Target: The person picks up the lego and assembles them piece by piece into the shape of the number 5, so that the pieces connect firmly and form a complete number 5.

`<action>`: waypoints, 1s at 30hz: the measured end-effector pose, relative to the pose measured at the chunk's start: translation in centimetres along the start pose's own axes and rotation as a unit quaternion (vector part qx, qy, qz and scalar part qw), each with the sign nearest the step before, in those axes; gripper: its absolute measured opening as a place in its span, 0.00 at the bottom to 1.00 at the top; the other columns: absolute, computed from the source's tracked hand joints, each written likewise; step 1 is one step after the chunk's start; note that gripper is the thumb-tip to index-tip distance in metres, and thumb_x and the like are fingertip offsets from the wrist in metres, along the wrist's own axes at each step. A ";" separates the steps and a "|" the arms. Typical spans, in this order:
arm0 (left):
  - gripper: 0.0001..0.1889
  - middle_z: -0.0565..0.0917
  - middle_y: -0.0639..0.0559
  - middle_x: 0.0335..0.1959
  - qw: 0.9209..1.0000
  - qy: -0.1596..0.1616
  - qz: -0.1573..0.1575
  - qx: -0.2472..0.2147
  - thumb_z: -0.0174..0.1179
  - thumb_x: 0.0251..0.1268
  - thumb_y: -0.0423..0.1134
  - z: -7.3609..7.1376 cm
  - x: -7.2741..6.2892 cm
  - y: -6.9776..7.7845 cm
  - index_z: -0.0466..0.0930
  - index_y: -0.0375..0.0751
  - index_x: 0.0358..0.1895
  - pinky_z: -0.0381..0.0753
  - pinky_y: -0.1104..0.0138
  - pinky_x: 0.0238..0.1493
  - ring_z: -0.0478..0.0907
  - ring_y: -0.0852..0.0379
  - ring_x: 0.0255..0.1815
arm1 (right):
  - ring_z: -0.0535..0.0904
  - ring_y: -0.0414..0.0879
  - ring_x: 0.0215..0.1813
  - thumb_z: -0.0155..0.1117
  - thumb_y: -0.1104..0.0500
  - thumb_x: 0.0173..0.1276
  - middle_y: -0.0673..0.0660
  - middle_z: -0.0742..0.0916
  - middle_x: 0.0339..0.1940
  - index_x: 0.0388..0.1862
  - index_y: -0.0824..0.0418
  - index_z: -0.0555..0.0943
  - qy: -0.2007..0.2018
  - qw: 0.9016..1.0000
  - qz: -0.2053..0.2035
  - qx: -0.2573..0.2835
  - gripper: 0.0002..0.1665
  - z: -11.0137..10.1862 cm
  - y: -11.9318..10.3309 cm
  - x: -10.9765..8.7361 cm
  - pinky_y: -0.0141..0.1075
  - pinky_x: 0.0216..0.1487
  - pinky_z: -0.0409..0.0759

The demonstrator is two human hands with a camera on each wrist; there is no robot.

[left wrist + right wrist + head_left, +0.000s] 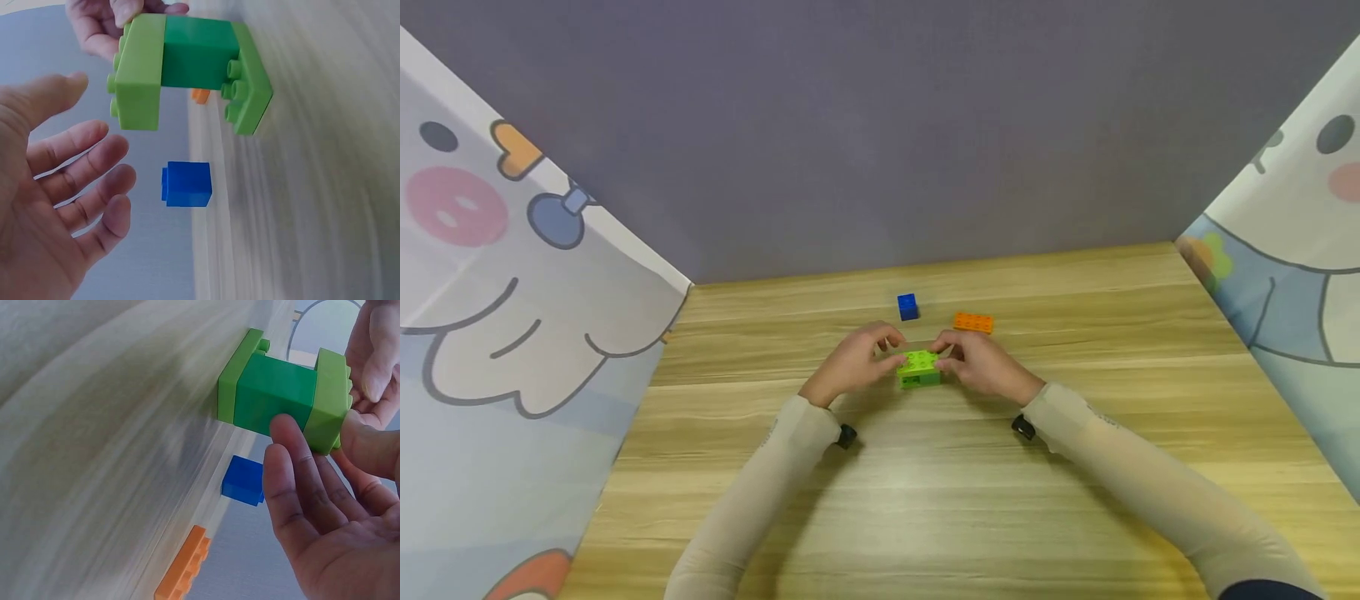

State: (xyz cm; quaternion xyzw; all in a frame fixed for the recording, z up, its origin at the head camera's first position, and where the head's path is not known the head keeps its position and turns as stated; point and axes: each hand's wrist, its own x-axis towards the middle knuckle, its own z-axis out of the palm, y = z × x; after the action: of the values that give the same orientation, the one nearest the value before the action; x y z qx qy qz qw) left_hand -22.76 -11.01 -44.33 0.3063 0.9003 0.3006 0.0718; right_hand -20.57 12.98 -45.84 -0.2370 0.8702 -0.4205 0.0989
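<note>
A light green studded brick [919,362] tops a small stack. Below it sits a dark green block [200,53] at the right end, on a light green base [253,87] with studs bare at the left, so a gap shows under the top brick. My right hand [981,365] holds the top brick's right end, thumb at the studs; one fingertip [285,425] overlaps the dark green block in the right wrist view. My left hand [859,358] is beside the left end, and the left wrist view shows its fingers spread and apart from the brick.
Behind the stack, a blue brick [907,307] stands on the wooden table [925,500]. An orange brick [973,322] lies just beyond my right hand. A grey panel [887,150] closes off the table's back edge, with cartoon-printed panels [535,333] at both sides.
</note>
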 end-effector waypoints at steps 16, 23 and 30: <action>0.16 0.78 0.44 0.47 0.994 0.104 -0.033 0.020 0.63 0.62 0.38 -0.4 2.0 -0.9 0.76 0.37 0.52 0.75 0.61 0.42 0.74 0.48 0.43 | 0.79 0.51 0.31 0.62 0.63 0.67 0.57 0.84 0.34 0.46 0.58 0.80 -0.001 1.000 0.014 0.006 0.09 0.1 -0.6 0.1 0.36 0.29 0.78; 0.21 0.76 0.42 0.50 0.989 0.139 -0.034 0.031 0.65 0.60 0.36 0.9 3.3 -2.1 0.74 0.36 0.57 0.76 0.59 0.45 0.75 0.44 0.45 | 0.79 0.52 0.31 0.62 0.64 0.67 0.58 0.84 0.33 0.47 0.59 0.80 -0.003 1.000 0.015 0.009 0.10 0.2 -0.6 0.0 0.37 0.29 0.77; 0.27 0.73 0.44 0.56 0.989 0.125 -0.064 0.036 0.66 0.60 0.38 1.0 4.3 -2.2 0.70 0.41 0.63 0.77 0.60 0.45 0.75 0.48 0.47 | 0.79 0.52 0.31 0.62 0.63 0.67 0.59 0.84 0.32 0.48 0.59 0.80 -0.003 1.000 0.015 0.007 0.11 0.1 -0.4 -0.3 0.37 0.28 0.77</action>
State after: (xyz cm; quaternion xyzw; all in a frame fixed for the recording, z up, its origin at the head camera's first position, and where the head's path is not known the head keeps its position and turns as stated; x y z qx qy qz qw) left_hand -27.02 -9.31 -46.20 0.2110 0.9301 0.2987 -0.0332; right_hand -20.18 12.81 -45.56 -0.2245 0.8704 -0.4242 0.1095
